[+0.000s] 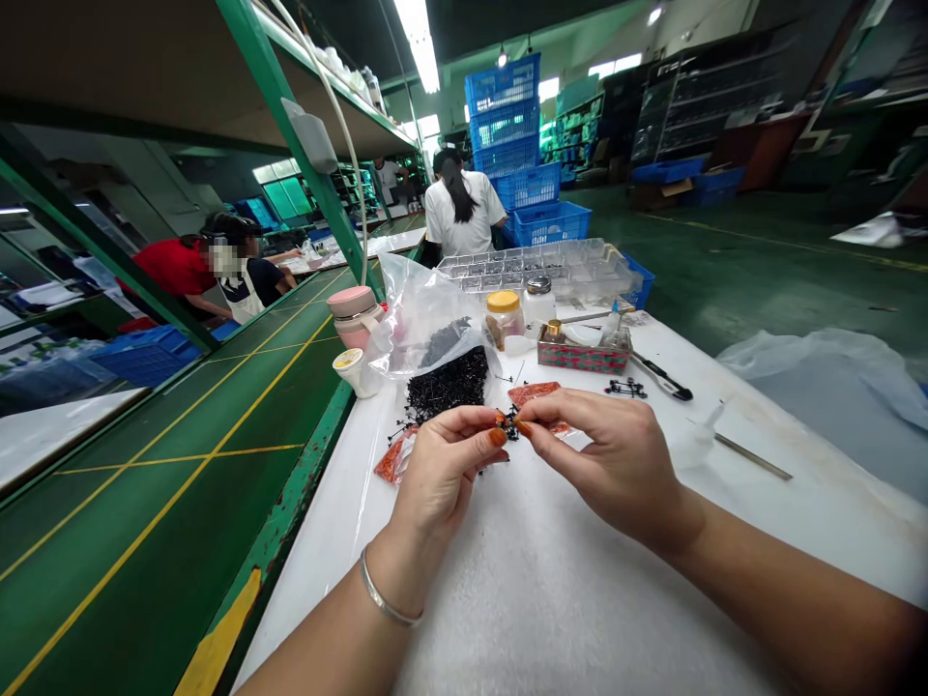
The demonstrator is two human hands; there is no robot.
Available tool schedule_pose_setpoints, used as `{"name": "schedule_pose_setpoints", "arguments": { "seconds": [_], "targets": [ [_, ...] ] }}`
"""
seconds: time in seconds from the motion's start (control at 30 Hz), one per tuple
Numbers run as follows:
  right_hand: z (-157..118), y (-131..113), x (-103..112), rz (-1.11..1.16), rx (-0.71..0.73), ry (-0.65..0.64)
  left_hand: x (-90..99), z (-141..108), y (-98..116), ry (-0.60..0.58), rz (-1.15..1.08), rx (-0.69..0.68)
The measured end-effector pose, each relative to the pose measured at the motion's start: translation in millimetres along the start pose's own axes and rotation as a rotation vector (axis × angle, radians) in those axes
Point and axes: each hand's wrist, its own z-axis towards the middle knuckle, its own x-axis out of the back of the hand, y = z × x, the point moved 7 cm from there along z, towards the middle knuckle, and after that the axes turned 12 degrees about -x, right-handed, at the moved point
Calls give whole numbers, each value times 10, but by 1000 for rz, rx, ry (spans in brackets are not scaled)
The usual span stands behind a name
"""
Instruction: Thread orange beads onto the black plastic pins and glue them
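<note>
My left hand and my right hand meet over the white table, fingertips pinched together. Between them is a small black part, mostly covered by the fingers, so its exact kind is unclear. Both hands grip it, one from each side. Just beyond lies a heap of small black plastic pieces, spilling from a clear plastic bag. A red-orange patterned packet rests behind the fingertips, and another such packet is beside my left hand. A similar black part lies farther right.
Behind the heap stand a pink lidded container, a yellow-lidded jar, a patterned box of bottles and a clear compartment tray. A utility knife and metal rod lie right. A green conveyor runs left; people work beyond.
</note>
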Motion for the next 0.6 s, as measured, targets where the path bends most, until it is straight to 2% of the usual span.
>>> {"name": "schedule_pose_setpoints", "arguments": {
  "seconds": [0.2, 0.37, 0.6],
  "targets": [
    [-12, -63, 17, -26, 98, 33, 10, -5, 26, 28, 22, -30],
    [-13, -82, 17, -35, 107, 36, 27, 4, 25, 35, 13, -34],
    [-15, -90, 23, -26, 108, 32, 42, 21, 162, -5, 176, -183]
  ]
}}
